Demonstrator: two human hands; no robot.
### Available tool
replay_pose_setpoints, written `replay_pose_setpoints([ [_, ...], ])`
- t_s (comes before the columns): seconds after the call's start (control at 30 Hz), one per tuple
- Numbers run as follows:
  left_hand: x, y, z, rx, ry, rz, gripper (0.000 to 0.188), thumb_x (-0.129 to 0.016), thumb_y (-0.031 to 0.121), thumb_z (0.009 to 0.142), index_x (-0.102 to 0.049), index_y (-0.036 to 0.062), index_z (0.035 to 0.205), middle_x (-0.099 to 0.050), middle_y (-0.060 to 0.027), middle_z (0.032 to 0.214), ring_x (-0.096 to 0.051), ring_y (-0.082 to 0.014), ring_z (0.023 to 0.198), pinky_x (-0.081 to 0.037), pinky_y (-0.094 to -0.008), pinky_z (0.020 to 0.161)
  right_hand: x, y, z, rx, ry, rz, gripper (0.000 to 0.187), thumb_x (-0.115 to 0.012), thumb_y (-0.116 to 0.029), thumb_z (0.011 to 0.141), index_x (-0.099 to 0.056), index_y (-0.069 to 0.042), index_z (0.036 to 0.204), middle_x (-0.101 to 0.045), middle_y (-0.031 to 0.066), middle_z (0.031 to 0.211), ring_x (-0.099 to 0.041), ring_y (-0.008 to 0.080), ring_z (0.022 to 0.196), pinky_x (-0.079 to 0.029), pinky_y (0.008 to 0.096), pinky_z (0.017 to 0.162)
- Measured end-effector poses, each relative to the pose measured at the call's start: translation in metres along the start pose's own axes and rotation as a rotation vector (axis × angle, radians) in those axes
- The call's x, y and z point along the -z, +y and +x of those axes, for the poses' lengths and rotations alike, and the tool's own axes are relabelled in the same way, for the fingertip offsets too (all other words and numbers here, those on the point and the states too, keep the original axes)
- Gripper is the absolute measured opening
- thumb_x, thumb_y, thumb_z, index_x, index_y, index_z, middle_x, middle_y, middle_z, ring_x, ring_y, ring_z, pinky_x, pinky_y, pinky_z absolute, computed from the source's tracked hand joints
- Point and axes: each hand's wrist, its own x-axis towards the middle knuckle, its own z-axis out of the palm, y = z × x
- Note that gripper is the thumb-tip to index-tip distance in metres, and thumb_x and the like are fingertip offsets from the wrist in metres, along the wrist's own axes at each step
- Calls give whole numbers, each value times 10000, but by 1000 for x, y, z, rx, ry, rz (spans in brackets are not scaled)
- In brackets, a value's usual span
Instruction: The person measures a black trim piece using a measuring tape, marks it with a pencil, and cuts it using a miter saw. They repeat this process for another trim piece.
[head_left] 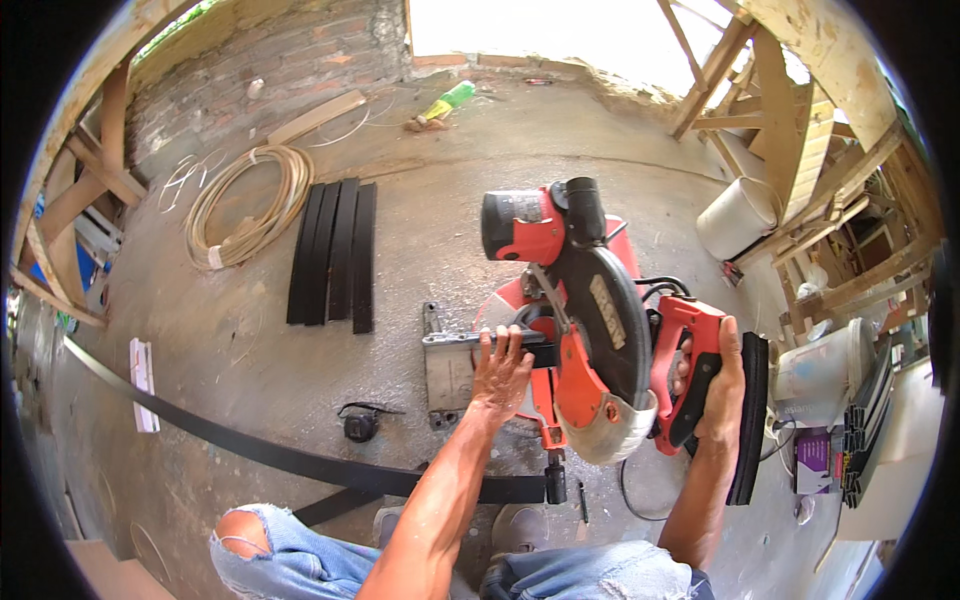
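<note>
A red and black miter saw (600, 330) stands on the floor in front of me, its dark round blade guard at the middle. My right hand (730, 385) is wrapped around its red and black handle (690, 370). To the left of the blade, my left hand (502, 375) lies over the saw's grey metal fence (450, 362), fingers forward. It holds a short black bar (543, 355) there, whose end shows to the right of my fingers. What lies under the palm is hidden.
Black strips (335, 255) lie beside a coiled hose (245, 205). A long black strip (250, 445) crosses the floor near my knees. A tape measure (362, 425) lies left of the saw. White buckets (738, 218), a purple box (815, 462) and wooden framing (800, 130) stand on the right.
</note>
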Motion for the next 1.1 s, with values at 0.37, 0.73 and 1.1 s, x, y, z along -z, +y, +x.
replay_pose_setpoints([
  [0.37,8,-2,0,16,-40,-36,278,-721,123,753,-684,74,1024,-404,-210,1368,-326,-398,1355,-187,-622,1141,3,1,4,45,-49,-93,723,-418,-717,955,-636,-33,868,-565,27,620,-541,110,520,-451,261,495],
  [0.73,7,0,0,5,-39,3,310,-711,130,761,-663,80,1064,-401,-209,1356,-313,-399,1356,-171,-618,1141,5,0,4,75,-63,-143,775,-388,-757,938,-628,-27,837,-572,39,626,-555,125,521,-458,272,504],
  [1.1,9,0,-1,20,-87,-7,313,-592,151,855,-652,77,1154,-431,-226,1396,-342,-395,1377,-182,-600,1151,2,-2,3,108,-90,-110,749,-444,-743,926,-629,-24,824,-554,28,607,-543,114,490,-454,263,462],
])
